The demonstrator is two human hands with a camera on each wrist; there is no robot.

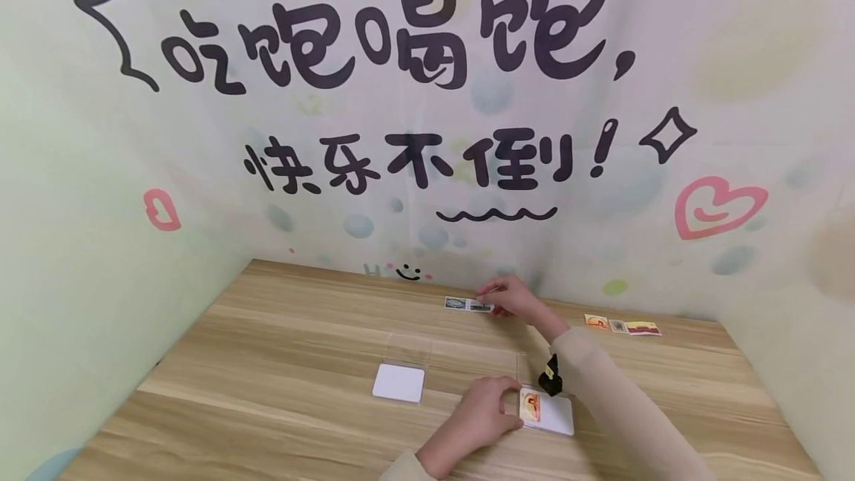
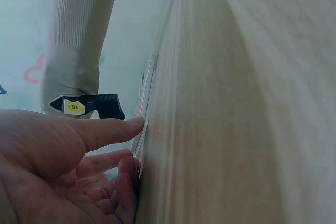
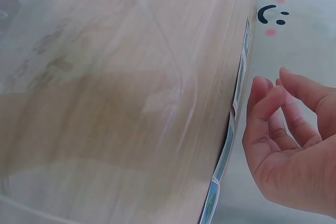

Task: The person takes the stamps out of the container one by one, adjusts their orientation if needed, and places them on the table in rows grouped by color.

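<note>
In the head view my left hand (image 1: 477, 410) holds the left end of a white card stack (image 1: 557, 414), thumb at the near corner and index finger at the far one. A small orange-and-yellow stamp-like picture (image 1: 531, 405) lies on the stack's left part. The left wrist view shows the thumb and fingertips right at the stack's thin edge (image 2: 148, 87). My right hand (image 1: 510, 297) reaches to the back edge, fingers bent over the right end of a row of bluish stamp-like pictures (image 1: 457, 303). In the right wrist view nothing shows between its thumb and fingertips.
A second white rounded card (image 1: 398, 383) lies left of centre, with a faint clear plastic sheet (image 1: 407, 347) behind it. Several small warm-coloured pictures (image 1: 643, 329) lie at the back right. A printed cloth wall (image 1: 414, 236) stands behind the wooden table (image 1: 267, 362).
</note>
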